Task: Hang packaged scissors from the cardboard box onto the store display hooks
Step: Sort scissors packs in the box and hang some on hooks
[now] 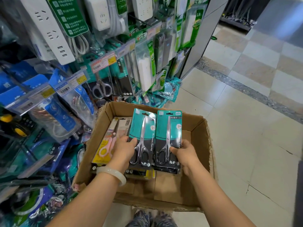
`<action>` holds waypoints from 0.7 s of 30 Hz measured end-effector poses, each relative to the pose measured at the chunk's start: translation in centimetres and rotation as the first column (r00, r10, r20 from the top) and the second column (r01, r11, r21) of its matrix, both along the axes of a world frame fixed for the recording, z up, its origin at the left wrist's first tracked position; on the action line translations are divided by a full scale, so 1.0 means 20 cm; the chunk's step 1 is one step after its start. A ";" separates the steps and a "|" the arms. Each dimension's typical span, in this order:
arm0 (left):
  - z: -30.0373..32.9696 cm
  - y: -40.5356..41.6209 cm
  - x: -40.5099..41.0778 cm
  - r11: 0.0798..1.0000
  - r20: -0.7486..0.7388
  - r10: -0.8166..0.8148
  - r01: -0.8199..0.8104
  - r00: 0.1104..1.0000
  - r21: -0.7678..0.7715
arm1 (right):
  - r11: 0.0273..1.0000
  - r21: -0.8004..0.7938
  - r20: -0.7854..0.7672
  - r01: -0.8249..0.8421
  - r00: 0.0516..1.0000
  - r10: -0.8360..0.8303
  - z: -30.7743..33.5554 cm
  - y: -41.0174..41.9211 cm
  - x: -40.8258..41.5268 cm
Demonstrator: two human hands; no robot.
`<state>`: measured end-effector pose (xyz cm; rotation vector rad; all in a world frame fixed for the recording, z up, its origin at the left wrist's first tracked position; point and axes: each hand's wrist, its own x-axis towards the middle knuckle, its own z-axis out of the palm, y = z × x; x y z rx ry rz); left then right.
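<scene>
— Shop aisle, pale tiled floor (246, 128) on the right of the frame. What fills the left?

— Display rack (49, 79): blue packets lower left, white power strips (49, 33) upper left, a packaged pair of scissors on a hook (101, 89) at centre, green-labelled packs to its right.

— And below?

— Open cardboard box (201, 128), bottom centre. A pink-handled scissors pack (108, 141) lies at its left side.

— Hands?

— Left hand (124, 151), pale bangle (113, 174) on the wrist, fingers curled round the lower edge of a teal scissors pack (142, 136). Right hand (185, 154) pinches a second teal scissors pack (168, 136), thumb on its front. Both packs tilt upright over the box, side by side, above more packs stacked beneath.
</scene>
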<state>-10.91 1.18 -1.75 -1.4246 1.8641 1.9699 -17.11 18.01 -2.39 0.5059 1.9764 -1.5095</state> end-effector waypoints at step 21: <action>0.39 0.09 0.32 0.852 -0.245 0.460 -0.502 0.854 -0.149 | 0.870 -0.182 -0.474 -0.459 0.816 0.331 0.34 -0.18 0.10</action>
